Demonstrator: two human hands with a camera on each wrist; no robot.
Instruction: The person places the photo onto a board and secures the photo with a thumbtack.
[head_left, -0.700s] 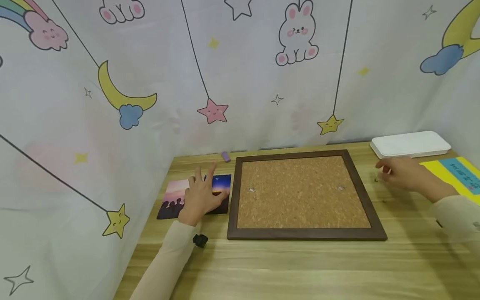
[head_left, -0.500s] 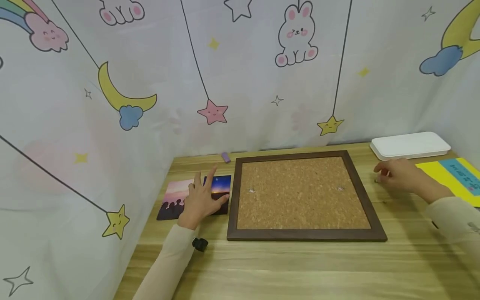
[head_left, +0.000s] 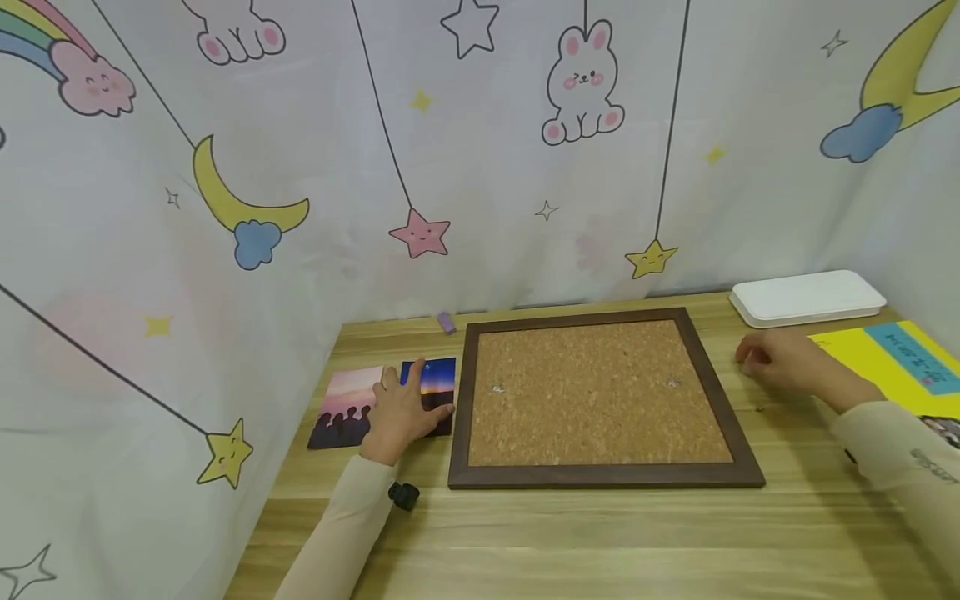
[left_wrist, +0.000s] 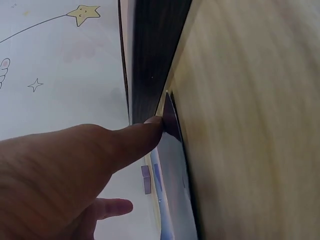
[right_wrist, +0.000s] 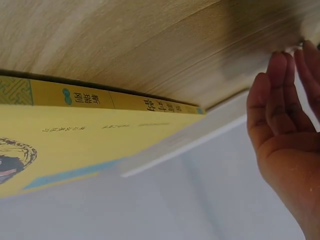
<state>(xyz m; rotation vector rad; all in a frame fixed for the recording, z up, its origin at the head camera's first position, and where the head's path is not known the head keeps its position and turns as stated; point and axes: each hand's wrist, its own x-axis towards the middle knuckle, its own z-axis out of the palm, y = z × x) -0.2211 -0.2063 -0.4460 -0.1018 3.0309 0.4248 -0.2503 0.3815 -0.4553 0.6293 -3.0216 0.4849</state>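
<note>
My left hand [head_left: 400, 412] lies with spread fingers over the dark blue sunset picture [head_left: 441, 377]; its thumb touches the picture's surface in the left wrist view. Beside it is a pink picture with dark silhouettes [head_left: 337, 427]. A brown-framed cork board [head_left: 592, 400], with a small shiny spot on either side, lies to the right of these. On the board's other side my right hand [head_left: 787, 362] is at the table with bent fingers. In the right wrist view its fingertips pinch a small dark, shiny piece [right_wrist: 301, 44], partly hidden.
A white case [head_left: 810, 297] sits at the back right, with a yellow book [head_left: 855, 348] in front of it. Near the back edge lies a small purple block [head_left: 446, 322]. Another tiny dark piece [head_left: 759, 409] is on the wood. A patterned curtain hangs behind.
The head view has shifted a little. My left fingers have spread lower over the blue picture, and my right fingers have closed over the small piece beside the board.
</note>
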